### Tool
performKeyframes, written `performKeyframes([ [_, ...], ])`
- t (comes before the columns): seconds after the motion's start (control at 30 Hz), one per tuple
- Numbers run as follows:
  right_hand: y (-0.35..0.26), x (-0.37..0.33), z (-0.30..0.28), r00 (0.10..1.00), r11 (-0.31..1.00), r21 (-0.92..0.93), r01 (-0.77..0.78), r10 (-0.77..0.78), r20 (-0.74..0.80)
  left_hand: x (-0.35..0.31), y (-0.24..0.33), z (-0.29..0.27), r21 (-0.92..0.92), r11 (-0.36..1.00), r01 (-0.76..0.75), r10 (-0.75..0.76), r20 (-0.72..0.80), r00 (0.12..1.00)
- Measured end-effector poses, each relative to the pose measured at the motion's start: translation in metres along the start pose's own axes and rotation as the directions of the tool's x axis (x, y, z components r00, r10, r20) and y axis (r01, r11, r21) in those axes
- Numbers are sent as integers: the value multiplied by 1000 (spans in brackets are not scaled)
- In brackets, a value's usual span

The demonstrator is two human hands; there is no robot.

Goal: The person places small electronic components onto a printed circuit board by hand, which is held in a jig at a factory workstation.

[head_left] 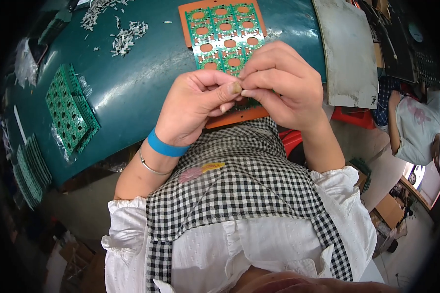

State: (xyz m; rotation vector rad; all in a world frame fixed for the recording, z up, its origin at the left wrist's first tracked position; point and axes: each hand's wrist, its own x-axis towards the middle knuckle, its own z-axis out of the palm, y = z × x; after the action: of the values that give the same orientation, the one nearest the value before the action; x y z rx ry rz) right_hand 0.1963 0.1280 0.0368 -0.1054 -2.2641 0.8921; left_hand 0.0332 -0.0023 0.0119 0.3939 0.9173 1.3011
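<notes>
My left hand (200, 97) and my right hand (286, 80) meet fingertip to fingertip, both pinched closed. Whatever lies between the fingertips is too small to make out. Just below them is a green circuit board panel (214, 35) with rows of oval cutouts, lying on an orange-brown carrier board (184, 24). My hands cover the near part of the panel. A blue band and a thin bangle circle my left wrist.
Small whitish parts (127, 38) lie in loose piles on the green table (151, 73). A stack of green circuit panels (68, 110) stands at left, more panels (32, 171) beyond the edge. At right are a grey board (349, 53) and a seated person (418, 124).
</notes>
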Motion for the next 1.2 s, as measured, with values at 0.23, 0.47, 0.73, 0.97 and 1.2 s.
performKeyframes([
  [0.23, 18, -20, -21, 940, 939, 161, -304, 323, -110, -3, 5, 0, -96, 990, 104, -91, 137, 986],
  [0.47, 35, -43, -15, 962, 946, -175, -273, 271, -34, -9, 9, 1, -10, 1000, -12, 12, -11, 1000],
  [0.73, 41, -46, -9, 962, 943, -190, -273, 269, -48, -11, 8, -6, -28, 999, -23, 24, 20, 1000],
  [0.97, 42, -44, -9, 964, 949, -172, -266, 260, -56, -10, 7, -4, -25, 1000, -15, 15, 25, 1000],
  [1.2, 42, -41, -8, 974, 951, -216, -224, 224, -23, -8, 5, -4, 43, 999, -12, 12, 5, 1000],
])
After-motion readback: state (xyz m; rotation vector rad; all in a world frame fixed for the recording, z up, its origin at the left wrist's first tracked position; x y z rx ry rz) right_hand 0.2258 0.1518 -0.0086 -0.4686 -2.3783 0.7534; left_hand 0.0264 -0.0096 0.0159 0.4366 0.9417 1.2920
